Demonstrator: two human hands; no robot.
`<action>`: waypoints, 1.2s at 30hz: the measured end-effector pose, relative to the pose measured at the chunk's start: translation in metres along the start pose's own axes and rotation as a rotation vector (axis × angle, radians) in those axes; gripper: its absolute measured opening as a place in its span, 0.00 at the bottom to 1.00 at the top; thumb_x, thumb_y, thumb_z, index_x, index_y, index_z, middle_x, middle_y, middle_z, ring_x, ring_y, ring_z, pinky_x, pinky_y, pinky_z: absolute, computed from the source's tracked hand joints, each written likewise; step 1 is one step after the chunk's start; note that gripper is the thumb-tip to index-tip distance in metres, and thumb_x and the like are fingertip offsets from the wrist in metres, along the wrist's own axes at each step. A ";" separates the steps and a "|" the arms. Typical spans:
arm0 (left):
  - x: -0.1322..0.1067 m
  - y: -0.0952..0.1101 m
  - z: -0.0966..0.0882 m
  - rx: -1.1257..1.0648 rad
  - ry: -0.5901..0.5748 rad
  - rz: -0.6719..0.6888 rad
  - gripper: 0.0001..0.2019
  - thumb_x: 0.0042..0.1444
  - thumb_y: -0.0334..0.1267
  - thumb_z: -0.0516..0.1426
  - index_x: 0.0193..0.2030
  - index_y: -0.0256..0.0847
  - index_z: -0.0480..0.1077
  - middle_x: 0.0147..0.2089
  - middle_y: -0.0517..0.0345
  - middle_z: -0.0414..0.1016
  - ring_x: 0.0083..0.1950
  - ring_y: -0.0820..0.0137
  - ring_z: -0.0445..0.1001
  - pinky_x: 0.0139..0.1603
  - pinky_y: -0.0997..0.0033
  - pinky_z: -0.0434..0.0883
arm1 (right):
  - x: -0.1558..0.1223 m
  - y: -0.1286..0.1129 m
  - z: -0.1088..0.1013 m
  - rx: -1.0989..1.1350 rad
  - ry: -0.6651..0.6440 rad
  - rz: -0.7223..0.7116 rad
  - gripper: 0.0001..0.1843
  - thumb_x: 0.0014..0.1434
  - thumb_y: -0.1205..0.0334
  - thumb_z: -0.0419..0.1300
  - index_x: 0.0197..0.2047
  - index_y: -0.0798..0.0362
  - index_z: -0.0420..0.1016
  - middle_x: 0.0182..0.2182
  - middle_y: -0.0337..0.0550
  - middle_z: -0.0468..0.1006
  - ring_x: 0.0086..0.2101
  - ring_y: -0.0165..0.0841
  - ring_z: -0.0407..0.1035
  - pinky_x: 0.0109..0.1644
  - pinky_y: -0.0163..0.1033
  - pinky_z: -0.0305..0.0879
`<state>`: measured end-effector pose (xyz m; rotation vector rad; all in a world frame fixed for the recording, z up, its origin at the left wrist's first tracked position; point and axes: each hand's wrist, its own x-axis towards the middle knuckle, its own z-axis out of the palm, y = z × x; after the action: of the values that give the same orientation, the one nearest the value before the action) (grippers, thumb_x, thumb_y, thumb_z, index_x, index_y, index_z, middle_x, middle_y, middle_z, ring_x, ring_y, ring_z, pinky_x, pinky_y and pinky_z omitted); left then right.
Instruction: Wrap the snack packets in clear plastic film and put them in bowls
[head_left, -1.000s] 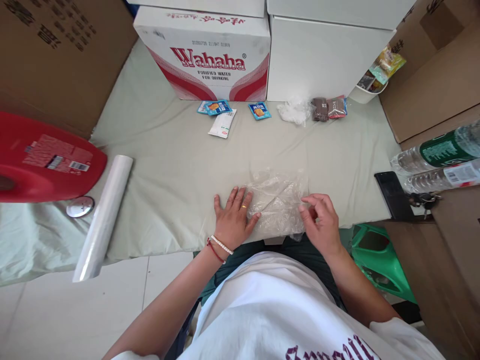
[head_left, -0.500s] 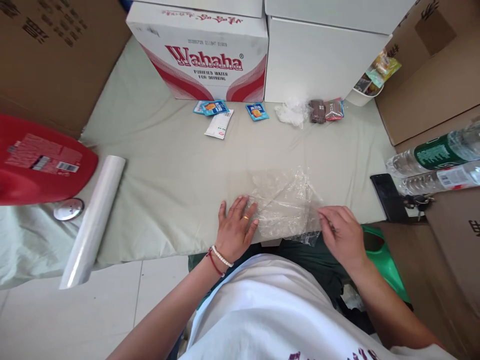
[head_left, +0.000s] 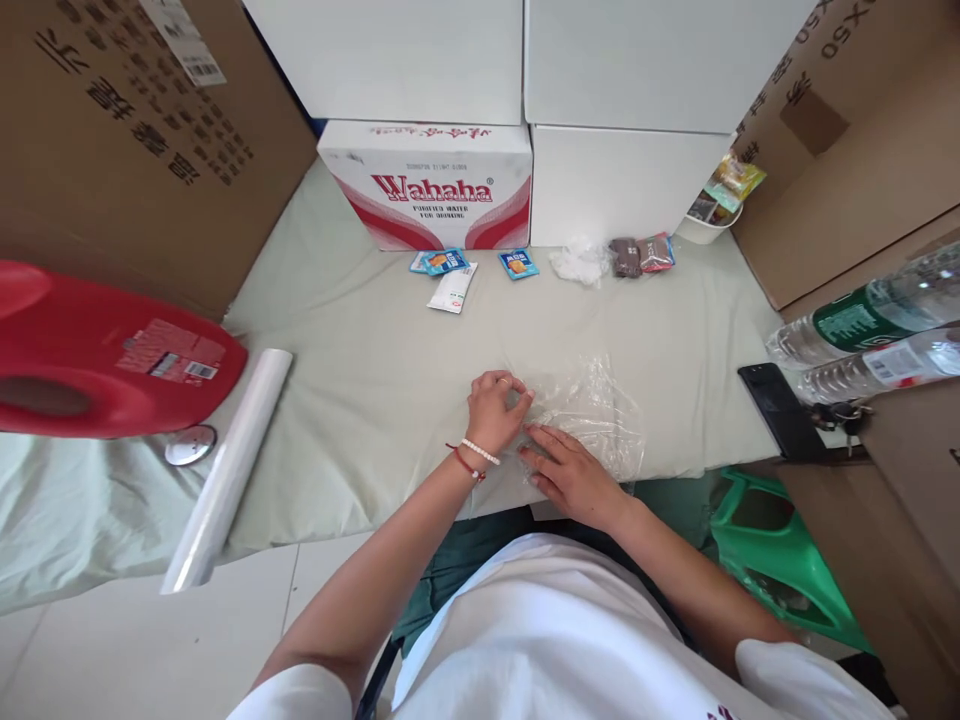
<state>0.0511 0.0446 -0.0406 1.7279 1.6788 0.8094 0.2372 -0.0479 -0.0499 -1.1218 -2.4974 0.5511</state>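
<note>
A thin sheet of clear plastic film lies crinkled on the cloth-covered table near its front edge; whether it is a bag or a single layer does not show. My left hand, with a ring and bracelets, is at the film's left side, its fingers curled in and pinching the film's edge. Just right of it, my right hand rests palm down on the film's lower left part, fingers stretched out and slightly apart.
A white roll of film lies at left by a red jug and a round metal lid. Snack packets and crumpled plastic lie before the Wahaha box. A phone and bottles are at right.
My right hand has left the film's right edge and moved left, flattening beside my left hand. My left hand, flat before, has curled its fingers. The camera view has tilted up.
</note>
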 end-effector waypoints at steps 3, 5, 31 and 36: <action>0.008 0.001 0.000 -0.188 -0.005 0.012 0.14 0.70 0.51 0.49 0.44 0.44 0.68 0.48 0.52 0.76 0.43 0.66 0.79 0.48 0.62 0.77 | -0.008 0.010 -0.001 0.004 0.080 0.056 0.25 0.74 0.62 0.53 0.72 0.49 0.67 0.74 0.54 0.61 0.72 0.46 0.57 0.73 0.61 0.63; 0.006 -0.002 -0.004 -0.289 0.030 -0.069 0.16 0.72 0.54 0.45 0.48 0.45 0.63 0.49 0.53 0.75 0.35 0.70 0.80 0.38 0.66 0.76 | -0.005 0.016 0.000 0.006 0.112 0.094 0.26 0.74 0.63 0.52 0.73 0.49 0.65 0.75 0.53 0.60 0.73 0.46 0.56 0.73 0.61 0.62; -0.027 -0.016 -0.058 0.118 0.066 -0.278 0.27 0.67 0.59 0.49 0.20 0.45 0.62 0.21 0.59 0.65 0.27 0.67 0.65 0.33 0.67 0.59 | 0.016 0.021 -0.001 -0.016 0.048 0.016 0.26 0.73 0.54 0.57 0.72 0.48 0.68 0.72 0.49 0.67 0.71 0.45 0.57 0.74 0.60 0.59; -0.049 -0.001 -0.033 0.233 -0.181 -0.323 0.28 0.61 0.62 0.54 0.17 0.46 0.63 0.20 0.54 0.68 0.27 0.63 0.67 0.32 0.65 0.54 | 0.015 0.021 -0.001 -0.016 0.020 0.013 0.29 0.73 0.53 0.58 0.74 0.46 0.64 0.73 0.48 0.65 0.72 0.46 0.56 0.74 0.62 0.58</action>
<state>0.0235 -0.0046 -0.0214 1.5636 1.9158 0.3112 0.2420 -0.0236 -0.0570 -1.1446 -2.4834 0.5211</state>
